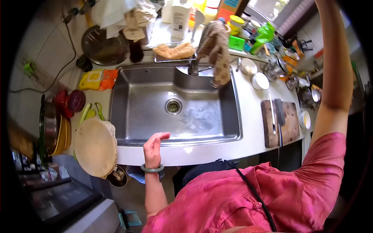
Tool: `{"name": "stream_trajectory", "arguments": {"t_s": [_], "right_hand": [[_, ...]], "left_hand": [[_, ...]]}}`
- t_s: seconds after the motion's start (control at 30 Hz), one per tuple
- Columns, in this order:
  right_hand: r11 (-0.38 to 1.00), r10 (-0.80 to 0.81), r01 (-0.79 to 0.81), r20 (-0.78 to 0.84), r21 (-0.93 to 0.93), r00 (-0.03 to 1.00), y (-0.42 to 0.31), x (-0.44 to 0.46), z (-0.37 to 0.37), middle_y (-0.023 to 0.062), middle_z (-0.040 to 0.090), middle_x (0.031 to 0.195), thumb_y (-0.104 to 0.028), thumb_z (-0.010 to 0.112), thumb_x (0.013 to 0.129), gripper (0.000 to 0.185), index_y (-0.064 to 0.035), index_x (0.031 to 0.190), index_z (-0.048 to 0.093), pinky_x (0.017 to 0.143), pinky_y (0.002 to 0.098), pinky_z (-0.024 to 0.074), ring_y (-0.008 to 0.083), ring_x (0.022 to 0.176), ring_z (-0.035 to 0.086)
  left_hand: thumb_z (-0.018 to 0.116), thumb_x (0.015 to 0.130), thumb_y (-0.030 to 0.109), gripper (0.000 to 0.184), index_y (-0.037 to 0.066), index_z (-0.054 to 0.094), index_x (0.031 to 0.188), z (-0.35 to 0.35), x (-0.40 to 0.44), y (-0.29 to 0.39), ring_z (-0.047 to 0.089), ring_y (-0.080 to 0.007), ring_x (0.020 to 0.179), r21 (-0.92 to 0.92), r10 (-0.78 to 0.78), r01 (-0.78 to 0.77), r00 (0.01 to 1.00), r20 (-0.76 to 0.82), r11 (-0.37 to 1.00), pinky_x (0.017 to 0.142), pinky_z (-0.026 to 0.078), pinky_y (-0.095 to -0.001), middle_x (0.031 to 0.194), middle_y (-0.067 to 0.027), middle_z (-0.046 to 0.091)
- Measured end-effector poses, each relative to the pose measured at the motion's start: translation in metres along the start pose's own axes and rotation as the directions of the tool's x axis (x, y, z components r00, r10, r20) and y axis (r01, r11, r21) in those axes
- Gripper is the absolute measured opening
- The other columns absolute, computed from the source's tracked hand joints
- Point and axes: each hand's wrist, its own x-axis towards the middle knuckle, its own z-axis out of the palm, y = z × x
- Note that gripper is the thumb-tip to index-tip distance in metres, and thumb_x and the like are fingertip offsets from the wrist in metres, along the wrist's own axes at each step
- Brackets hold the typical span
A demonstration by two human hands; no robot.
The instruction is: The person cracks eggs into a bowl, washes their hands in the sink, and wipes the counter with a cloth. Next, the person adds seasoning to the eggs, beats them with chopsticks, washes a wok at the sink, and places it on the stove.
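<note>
My left hand (154, 148) is over the front rim of the sink (178, 144), with a bangle on its wrist. Its fingers are loosely bent toward the right, and nothing shows in them. My right arm (337, 77) is stretched up along the right side, and its hand lies beyond the top of the view. Inside the stainless steel sink, the floor is wet around the drain (173, 106). A patterned cloth (217, 52) hangs over the faucet. Left of my left hand, a round pale board (96, 147) rests at the counter's front edge.
On the right counter, a knife (279, 112) lies on a wooden cutting board (291, 124), near white bowls (260, 81). Left of the sink are a yellow-and-orange pack (98, 80), green vegetables (85, 112) and stacked pots (49, 126). Bottles (181, 19) and jars crowd the windowsill.
</note>
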Motion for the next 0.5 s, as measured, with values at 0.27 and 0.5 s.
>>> {"name": "stream_trajectory", "arguments": {"t_s": [0.27,0.5], "right_hand": [[0.595,0.743,-0.786,0.256,0.169,0.618,-0.125,-0.227,-0.073,0.0063,0.062,0.079,-0.006,0.056,0.085,0.005,-0.0015,0.087,0.055,0.061,0.0214,0.0465,0.0096,0.069,0.058],[0.358,0.904,-0.848,0.085,0.390,0.420,-0.148,-0.319,-0.105,0.0059,0.063,0.081,-0.008,0.056,0.086,0.013,0.0001,0.096,0.053,0.062,0.0205,0.0457,0.0087,0.071,0.057]], "left_hand": [[0.049,0.090,0.018,0.039,0.000,0.043,0.124,0.117,0.028,0.073,0.055,-0.0181,0.098,-0.321,0.244,-0.075,0.814,0.528,0.944,0.089,0.040,-0.0301,0.108,-0.0109,0.057],[0.048,0.091,0.017,0.018,0.001,0.051,0.098,0.191,-0.006,0.052,0.053,-0.0102,0.069,-0.007,-0.099,0.189,0.544,0.833,0.982,0.066,0.045,-0.0256,0.075,-0.0014,0.053]]}}
